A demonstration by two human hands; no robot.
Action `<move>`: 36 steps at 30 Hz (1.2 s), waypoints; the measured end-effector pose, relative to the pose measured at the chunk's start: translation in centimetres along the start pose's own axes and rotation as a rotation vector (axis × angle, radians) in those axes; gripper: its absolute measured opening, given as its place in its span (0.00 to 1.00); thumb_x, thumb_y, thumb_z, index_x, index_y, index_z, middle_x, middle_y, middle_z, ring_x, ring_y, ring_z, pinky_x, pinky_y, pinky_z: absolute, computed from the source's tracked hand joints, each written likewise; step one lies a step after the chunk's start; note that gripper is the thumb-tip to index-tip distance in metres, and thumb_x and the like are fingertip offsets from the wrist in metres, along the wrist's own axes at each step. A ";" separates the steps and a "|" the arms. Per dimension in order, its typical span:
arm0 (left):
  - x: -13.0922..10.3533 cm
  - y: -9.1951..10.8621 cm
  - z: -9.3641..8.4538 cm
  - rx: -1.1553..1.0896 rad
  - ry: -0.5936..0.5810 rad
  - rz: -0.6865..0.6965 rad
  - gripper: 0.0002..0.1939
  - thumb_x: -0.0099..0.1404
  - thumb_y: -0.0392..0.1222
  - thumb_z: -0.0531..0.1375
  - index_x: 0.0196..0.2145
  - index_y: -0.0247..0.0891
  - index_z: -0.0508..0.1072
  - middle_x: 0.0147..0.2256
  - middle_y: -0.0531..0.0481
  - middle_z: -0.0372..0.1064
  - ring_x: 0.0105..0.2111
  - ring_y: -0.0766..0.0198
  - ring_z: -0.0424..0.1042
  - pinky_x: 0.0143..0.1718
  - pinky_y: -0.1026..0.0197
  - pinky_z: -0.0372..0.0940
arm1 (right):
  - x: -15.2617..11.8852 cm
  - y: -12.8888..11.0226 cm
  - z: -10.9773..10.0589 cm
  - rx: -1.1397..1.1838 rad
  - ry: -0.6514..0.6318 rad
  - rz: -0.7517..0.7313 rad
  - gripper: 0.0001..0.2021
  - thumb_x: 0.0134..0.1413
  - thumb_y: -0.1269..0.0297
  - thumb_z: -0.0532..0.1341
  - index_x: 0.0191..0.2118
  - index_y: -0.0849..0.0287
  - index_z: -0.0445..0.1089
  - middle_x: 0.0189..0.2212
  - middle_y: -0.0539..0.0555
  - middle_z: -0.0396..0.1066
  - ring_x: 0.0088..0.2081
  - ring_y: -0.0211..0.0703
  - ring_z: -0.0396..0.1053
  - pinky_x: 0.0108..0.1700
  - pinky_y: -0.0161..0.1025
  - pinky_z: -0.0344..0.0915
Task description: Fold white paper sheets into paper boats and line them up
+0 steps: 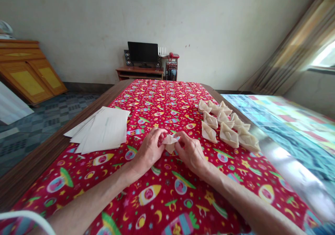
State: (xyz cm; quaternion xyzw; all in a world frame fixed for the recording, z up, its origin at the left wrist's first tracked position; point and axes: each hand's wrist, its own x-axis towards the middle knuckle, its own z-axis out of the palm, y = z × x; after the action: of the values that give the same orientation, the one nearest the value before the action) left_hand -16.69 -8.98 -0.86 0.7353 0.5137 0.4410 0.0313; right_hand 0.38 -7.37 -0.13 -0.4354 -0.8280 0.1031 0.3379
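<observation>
Between my two hands is a small folded paper boat (170,142), pale cream, its lower corner pointing toward me. My left hand (151,145) pinches its left end between thumb and fingers. On the other side my right hand (192,149) is closed on the right end. Both hands rest low over the red patterned cloth (167,200). Off to the right stand several finished-looking paper boats (229,136) of the same cream paper, grouped in loose rows. A fanned stack of flat paper sheets (106,132) lies to the left.
The cloth covers a dark wooden table (34,172). Beyond it, a monitor (142,52) with speakers stands on a small desk (140,70) by the wall. A bed (282,123) adjoins on the right; a wooden cabinet (30,71) is far left. A white curved band (28,214) crosses the lower left corner.
</observation>
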 end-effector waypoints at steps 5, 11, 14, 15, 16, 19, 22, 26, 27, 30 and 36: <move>-0.2 -0.6 -0.5 0.008 -0.123 0.031 0.06 0.59 0.27 0.58 0.31 0.37 0.70 0.32 0.52 0.64 0.32 0.67 0.68 0.34 0.66 0.65 | -0.3 0.4 0.0 -0.117 -0.057 -0.049 0.10 0.55 0.67 0.55 0.40 0.54 0.72 0.26 0.49 0.72 0.26 0.35 0.68 0.28 0.31 0.53; -1.0 -0.1 -1.9 0.266 -0.304 0.189 0.07 0.67 0.35 0.54 0.38 0.40 0.73 0.35 0.51 0.66 0.37 0.64 0.67 0.39 0.63 0.64 | -0.7 1.0 -1.0 -0.370 -0.167 -0.204 0.12 0.61 0.63 0.52 0.43 0.50 0.72 0.30 0.52 0.68 0.27 0.36 0.64 0.27 0.33 0.48; -1.0 0.3 -2.5 0.393 -0.389 0.281 0.08 0.68 0.37 0.52 0.40 0.39 0.71 0.35 0.51 0.66 0.39 0.63 0.65 0.42 0.60 0.64 | -0.8 0.9 -1.6 -0.492 -0.257 -0.288 0.13 0.62 0.65 0.50 0.44 0.51 0.71 0.32 0.53 0.66 0.28 0.37 0.61 0.25 0.35 0.45; -1.0 0.3 -2.6 0.414 -0.416 0.294 0.08 0.69 0.37 0.52 0.40 0.39 0.71 0.36 0.51 0.65 0.39 0.63 0.65 0.42 0.60 0.64 | -0.8 0.8 -1.8 -0.517 -0.279 -0.301 0.13 0.62 0.66 0.50 0.45 0.51 0.70 0.33 0.54 0.65 0.28 0.38 0.60 0.25 0.36 0.44; -1.0 0.4 -2.6 0.426 -0.440 0.300 0.08 0.69 0.37 0.51 0.39 0.39 0.71 0.36 0.51 0.65 0.39 0.63 0.65 0.42 0.61 0.64 | -0.8 0.7 -2.0 -0.538 -0.297 -0.310 0.12 0.62 0.66 0.50 0.45 0.51 0.69 0.33 0.54 0.64 0.28 0.38 0.59 0.25 0.36 0.43; -0.9 0.4 -2.7 0.409 -0.472 0.293 0.08 0.69 0.37 0.51 0.39 0.39 0.70 0.36 0.51 0.64 0.40 0.63 0.64 0.42 0.61 0.64 | -0.6 0.3 -2.4 -0.581 -0.324 -0.318 0.11 0.62 0.67 0.50 0.45 0.52 0.68 0.33 0.54 0.63 0.28 0.38 0.58 0.26 0.36 0.43; -0.9 0.4 -2.8 0.353 -0.484 0.280 0.09 0.69 0.36 0.51 0.37 0.38 0.71 0.36 0.50 0.63 0.40 0.64 0.64 0.42 0.63 0.63 | -0.4 0.4 -2.6 -0.596 -0.347 -0.340 0.10 0.62 0.67 0.51 0.44 0.53 0.68 0.33 0.55 0.62 0.29 0.39 0.57 0.27 0.36 0.44; -1.1 0.5 -2.8 0.340 -0.478 0.277 0.10 0.70 0.36 0.49 0.39 0.38 0.70 0.36 0.50 0.62 0.40 0.63 0.63 0.43 0.61 0.63 | -0.3 0.8 -2.6 -0.589 -0.365 -0.339 0.10 0.62 0.65 0.51 0.45 0.52 0.67 0.34 0.54 0.61 0.30 0.39 0.57 0.28 0.36 0.45; -1.1 0.5 -2.8 0.362 -0.480 0.275 0.10 0.70 0.36 0.49 0.42 0.38 0.69 0.38 0.49 0.62 0.41 0.62 0.63 0.44 0.60 0.63 | -0.3 0.9 -2.5 -0.584 -0.369 -0.337 0.10 0.62 0.65 0.51 0.45 0.52 0.67 0.34 0.54 0.61 0.29 0.38 0.56 0.28 0.36 0.45; -1.2 0.6 -2.6 0.456 -0.508 0.253 0.14 0.69 0.41 0.50 0.51 0.40 0.64 0.41 0.47 0.62 0.42 0.58 0.62 0.43 0.55 0.63 | -0.3 1.0 -2.4 -0.565 -0.376 -0.351 0.11 0.63 0.64 0.50 0.46 0.52 0.66 0.35 0.54 0.61 0.30 0.38 0.56 0.29 0.36 0.47; -1.2 0.8 -2.5 0.535 -0.554 0.218 0.20 0.70 0.46 0.47 0.57 0.42 0.58 0.43 0.46 0.61 0.44 0.55 0.61 0.45 0.51 0.62 | -0.2 0.8 -1.9 -0.501 -0.380 -0.358 0.13 0.62 0.68 0.50 0.51 0.56 0.63 0.37 0.56 0.61 0.34 0.41 0.58 0.33 0.36 0.54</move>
State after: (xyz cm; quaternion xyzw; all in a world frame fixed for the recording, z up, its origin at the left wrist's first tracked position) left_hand -17.93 -11.31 0.37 0.8588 0.5014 0.0773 -0.0710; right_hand 2.20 -7.31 0.80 -0.3259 -0.9387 -0.0849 0.0734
